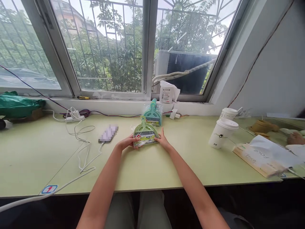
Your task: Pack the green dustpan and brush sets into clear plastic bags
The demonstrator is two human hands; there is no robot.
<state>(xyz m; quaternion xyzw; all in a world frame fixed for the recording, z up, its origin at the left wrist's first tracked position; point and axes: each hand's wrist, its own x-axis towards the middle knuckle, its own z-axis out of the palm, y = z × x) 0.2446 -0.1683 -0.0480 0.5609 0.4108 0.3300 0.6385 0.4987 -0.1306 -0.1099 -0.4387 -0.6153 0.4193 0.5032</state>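
A light-green dustpan and brush set (145, 131) in clear plastic wrap stands tilted up on the table in front of me, its handle at the top. My left hand (128, 142) grips its lower left side, thumb across the front. At the lower right edge my right hand (163, 140) holds it, with one finger pointing up. Just behind stands a teal dustpan and brush set (153, 113), also wrapped, partly covered by the green one. Dark bristles and a printed label show on the green set's front.
A phone (108, 133) on a white cable lies to the left, near a power strip (75, 118). To the right are lidded paper cups (220, 133) and a tissue pack (259, 159). A small white box (166, 94) sits on the windowsill. Another person's hand (295, 138) shows far right.
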